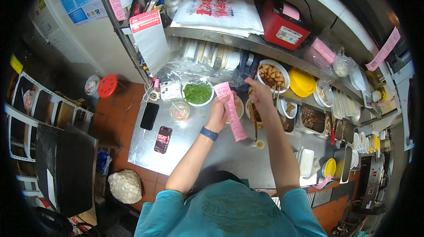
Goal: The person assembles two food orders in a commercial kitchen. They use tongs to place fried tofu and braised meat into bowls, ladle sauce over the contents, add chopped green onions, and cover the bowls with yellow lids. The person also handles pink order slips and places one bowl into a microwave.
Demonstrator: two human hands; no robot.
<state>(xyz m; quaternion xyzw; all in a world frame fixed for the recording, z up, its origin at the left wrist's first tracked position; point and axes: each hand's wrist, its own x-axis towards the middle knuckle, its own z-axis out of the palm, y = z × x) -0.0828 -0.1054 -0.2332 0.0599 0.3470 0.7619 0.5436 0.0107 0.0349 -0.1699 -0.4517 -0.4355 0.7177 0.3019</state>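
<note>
My left hand (pixel 216 115), with a dark watch on its wrist, is closed on a long pink paper slip (pixel 234 120) that hangs down over the steel counter. Reaching forward past it, my right hand (pixel 261 98) has one finger stretched out toward the shelf. Its other fingers are partly hidden, and I see nothing held there. Under that hand stands a bowl of dark brown food (pixel 251 111), partly covered. A white bowl of chopped greens (pixel 198 94) sits left of the slip, beside a clear tub with a spoon (pixel 179 111).
Two phones (pixel 163 140) lie on the counter's left. A bowl of brown chunks (pixel 272 77), yellow lids (pixel 302 82) and metal food trays (pixel 310 118) line the back right. Above, a shelf carries paper bags (pixel 216 9) and a red printer (pixel 286 24). A small cup (pixel 259 144) stands near my right forearm.
</note>
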